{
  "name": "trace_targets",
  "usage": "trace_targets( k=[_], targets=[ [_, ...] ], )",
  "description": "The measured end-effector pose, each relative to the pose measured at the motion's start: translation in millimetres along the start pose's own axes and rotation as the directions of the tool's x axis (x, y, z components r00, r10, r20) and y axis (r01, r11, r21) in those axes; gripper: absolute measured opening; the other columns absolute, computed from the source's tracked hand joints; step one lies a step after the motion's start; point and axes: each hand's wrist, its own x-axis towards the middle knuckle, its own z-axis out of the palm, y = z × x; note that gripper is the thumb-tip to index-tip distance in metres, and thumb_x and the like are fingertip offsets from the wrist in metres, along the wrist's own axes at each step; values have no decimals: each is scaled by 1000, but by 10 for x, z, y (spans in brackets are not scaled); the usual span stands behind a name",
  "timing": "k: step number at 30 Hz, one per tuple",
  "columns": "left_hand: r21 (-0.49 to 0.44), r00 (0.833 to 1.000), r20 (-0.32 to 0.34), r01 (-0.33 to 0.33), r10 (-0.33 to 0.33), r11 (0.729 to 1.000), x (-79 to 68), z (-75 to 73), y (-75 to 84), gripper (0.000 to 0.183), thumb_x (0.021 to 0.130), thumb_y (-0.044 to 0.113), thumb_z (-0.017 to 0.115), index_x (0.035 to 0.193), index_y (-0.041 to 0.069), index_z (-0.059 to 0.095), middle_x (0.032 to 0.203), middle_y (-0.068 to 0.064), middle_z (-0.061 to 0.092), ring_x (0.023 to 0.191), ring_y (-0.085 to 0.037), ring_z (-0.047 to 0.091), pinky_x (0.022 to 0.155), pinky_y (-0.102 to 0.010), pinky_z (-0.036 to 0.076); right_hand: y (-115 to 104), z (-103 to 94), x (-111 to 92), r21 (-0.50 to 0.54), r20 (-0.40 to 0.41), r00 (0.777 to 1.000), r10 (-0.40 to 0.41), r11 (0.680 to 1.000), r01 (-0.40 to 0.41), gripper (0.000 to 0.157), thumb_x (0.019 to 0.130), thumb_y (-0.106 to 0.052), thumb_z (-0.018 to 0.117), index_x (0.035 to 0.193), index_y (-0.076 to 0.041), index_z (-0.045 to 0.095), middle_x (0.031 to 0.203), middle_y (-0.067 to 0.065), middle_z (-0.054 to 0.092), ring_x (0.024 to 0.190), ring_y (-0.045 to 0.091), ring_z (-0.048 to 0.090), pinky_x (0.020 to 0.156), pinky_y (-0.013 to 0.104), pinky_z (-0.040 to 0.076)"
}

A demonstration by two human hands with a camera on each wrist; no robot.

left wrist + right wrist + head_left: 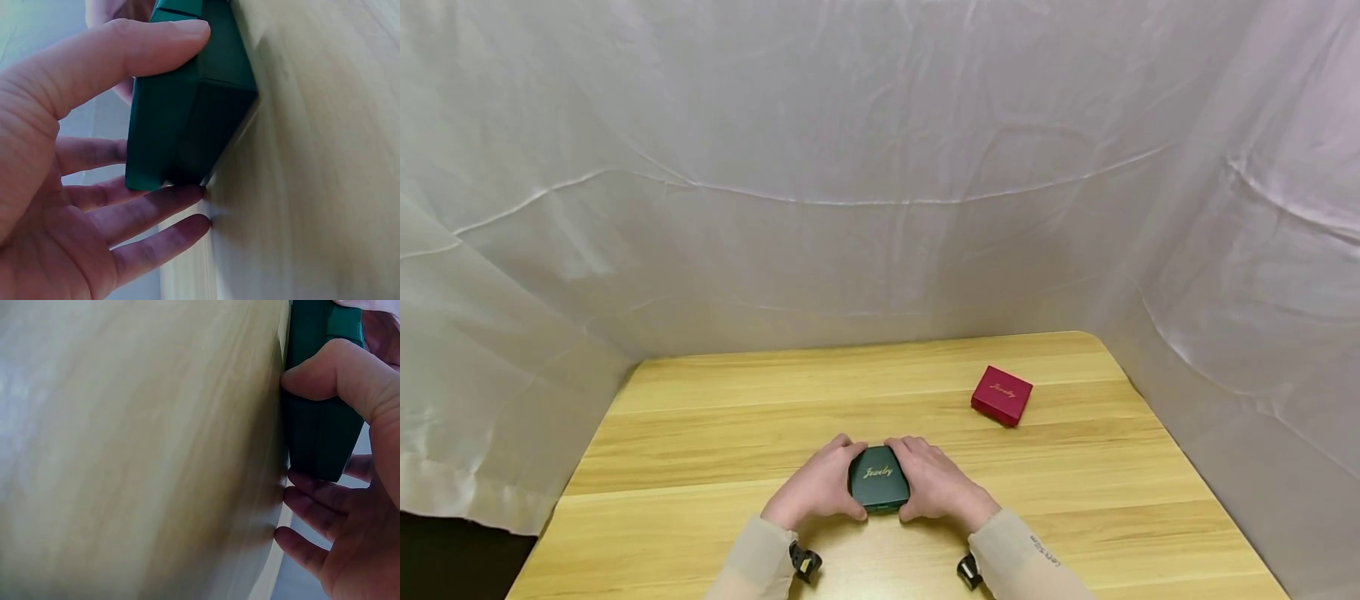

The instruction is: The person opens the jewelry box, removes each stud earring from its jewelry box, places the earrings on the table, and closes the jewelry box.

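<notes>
A dark green jewelry box with gold "Jewelry" lettering is between both hands, low on the wooden table. My left hand grips its left side, thumb at the front corner and fingers round the back. On the opposite side my right hand holds it in the same way. In the left wrist view the box has a small raised tab at its front. The right wrist view shows my thumb pressed on the front of the box, with some fingertips touching the table. The box looks closed; its inside is hidden.
A red jewelry box, also with gold lettering, lies at the back right of the wooden table. Pale grey cloth hangs behind the table and along its sides. A black wrist strap with a small device sits on each wrist.
</notes>
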Motion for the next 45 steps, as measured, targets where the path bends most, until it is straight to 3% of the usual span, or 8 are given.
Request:
trace_targets(
  k=[21, 28, 34, 39, 45],
  targets=[
    [-56, 1000, 19, -21, 22, 998, 27, -45, -54, 89, 57, 28, 92, 133, 0, 55, 104, -3, 56, 85, -13, 54, 77, -31, 50, -11, -17, 6, 14, 3, 1000, 1, 1000, -1, 98, 59, -24, 90, 142, -6, 41, 130, 8, 51, 118, 24, 48, 100, 45, 42],
    [-38, 1000, -3, -7, 7, 999, -12, -14, -28, 93, 61, 28, 91, 138, -5, 50, 117, -12, 56, 95, -20, 56, 85, -38, 51, 12, -13, -12, 50, 2, 1000, 4, 999, -4, 100, 60, -22, 90, 145, -7, 38, 133, 8, 50, 121, 24, 47, 103, 46, 40],
    [-68, 1000, 18, 8, -6, 998, -66, 12, -19, 98, 66, 29, 91, 144, -4, 42, 123, -8, 51, 104, -20, 54, 91, -39, 49, 38, -23, -24, 116, 18, 1000, -7, 993, 5, 101, 59, -18, 88, 146, -7, 37, 136, 6, 48, 123, 23, 46, 105, 47, 38],
    [-80, 999, 34, -14, 16, 997, -89, 5, -11, 101, 66, 26, 92, 146, -5, 38, 125, -9, 48, 106, -20, 53, 92, -39, 49, 37, -15, -15, 126, 25, 1000, 3, 992, -6, 98, 59, -22, 90, 142, -9, 40, 134, 4, 50, 119, 21, 47, 104, 45, 40],
    [-47, 999, 1, -51, 51, 998, -86, 21, -27, 95, 66, 24, 92, 142, -4, 44, 123, -7, 51, 104, -17, 54, 91, -37, 50, 21, -22, -10, 99, 31, 999, 6, 995, -9, 97, 57, -26, 92, 139, -10, 42, 131, 3, 51, 117, 20, 49, 101, 42, 43]
  ],
)
